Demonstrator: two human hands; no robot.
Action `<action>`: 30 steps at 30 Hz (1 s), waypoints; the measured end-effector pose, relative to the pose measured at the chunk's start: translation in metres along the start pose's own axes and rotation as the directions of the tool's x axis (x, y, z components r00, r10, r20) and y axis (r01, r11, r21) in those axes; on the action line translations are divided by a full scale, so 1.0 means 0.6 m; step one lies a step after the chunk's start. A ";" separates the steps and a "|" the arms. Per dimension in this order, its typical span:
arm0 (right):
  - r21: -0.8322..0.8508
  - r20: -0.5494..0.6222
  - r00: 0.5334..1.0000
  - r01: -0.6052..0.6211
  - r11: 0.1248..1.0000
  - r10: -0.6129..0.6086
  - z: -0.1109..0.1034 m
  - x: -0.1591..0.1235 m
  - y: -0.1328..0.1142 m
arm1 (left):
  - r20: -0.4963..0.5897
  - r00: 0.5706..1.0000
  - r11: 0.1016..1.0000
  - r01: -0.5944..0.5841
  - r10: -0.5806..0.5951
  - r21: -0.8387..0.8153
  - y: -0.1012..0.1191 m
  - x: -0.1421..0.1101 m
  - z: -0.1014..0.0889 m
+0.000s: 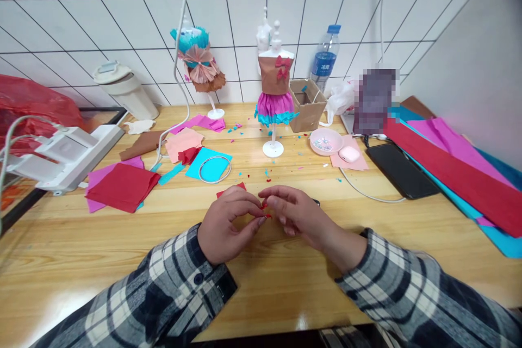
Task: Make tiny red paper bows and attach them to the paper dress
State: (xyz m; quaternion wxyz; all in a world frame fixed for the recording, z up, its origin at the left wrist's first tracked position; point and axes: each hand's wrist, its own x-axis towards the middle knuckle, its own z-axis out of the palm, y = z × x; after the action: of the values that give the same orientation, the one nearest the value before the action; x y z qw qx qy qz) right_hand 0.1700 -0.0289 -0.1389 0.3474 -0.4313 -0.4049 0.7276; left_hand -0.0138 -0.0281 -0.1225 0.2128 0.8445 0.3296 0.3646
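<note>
Left hand point(228, 225) and right hand point(297, 212) meeting over the counter point(261, 277), fingertips of both pinching a tiny red paper scrap point(265, 211) between them. Likely featherlight, soft, easily torn; best gripped gently at its edges.

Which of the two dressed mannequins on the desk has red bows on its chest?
The nearer mannequin, in the brown top and magenta skirt with a teal hem, beside the cardboard box. The other mannequin, further left, wears teal with a pink fan and has no red bows.
</note>
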 end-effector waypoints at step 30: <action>-0.427 -0.108 0.976 0.128 0.895 -0.191 -0.016 0.002 -0.022 | 0.105 0.994 0.991 -0.041 0.027 0.125 -0.013 -0.001 -0.001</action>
State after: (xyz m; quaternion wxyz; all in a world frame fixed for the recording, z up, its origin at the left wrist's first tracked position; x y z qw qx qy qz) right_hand 0.1804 -0.0191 -0.1305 0.3347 -0.5132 -0.5583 0.5594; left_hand -0.0176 -0.0230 -0.1268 0.1690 0.8794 0.3263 0.3025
